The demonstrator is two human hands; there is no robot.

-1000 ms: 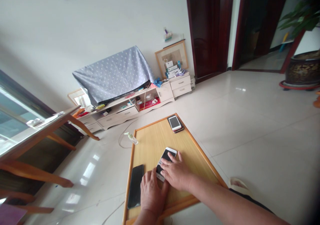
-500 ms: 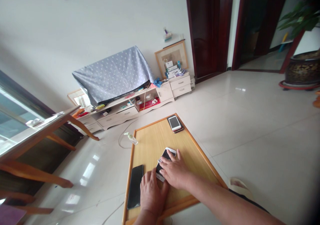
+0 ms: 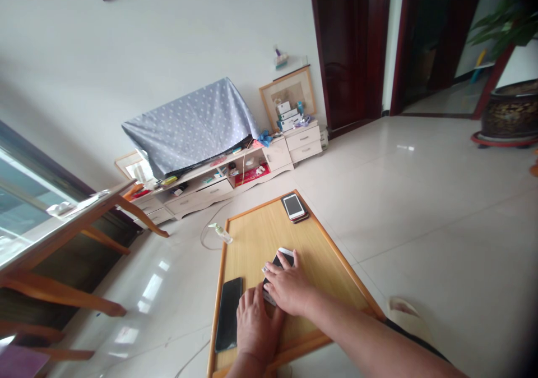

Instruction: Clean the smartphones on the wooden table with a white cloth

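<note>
- Head view: shows, leftmost on the table [image 3: 254,235], a black phone [image 3: 228,315] lying flat along the left rim, just beside the left hand [image 3: 255,319], long axis running away from the body.
- Farther off, by the same rim, shows a pump bottle [image 3: 223,234].
- Next, shows the left hand with fingers and thumb about the near end of a white phone [image 3: 286,250], grip apparently closed on that end.
- Shows the white phone flat near the table's middle, ahead of the left hand and under the right hand [image 3: 287,287]; long axis slanting from near left to far right, far end pointing roughly toward a stack of phones [image 3: 295,207].
- Shows the right hand palm down, nearest, fingers spread across the white phone; cannot tell whether gripping anything. Shows a small pale scrap [image 3: 264,268] by the fingertips, too small to identify.
- At the far right corner, shows the stack of phones, well apart from both.
</note>
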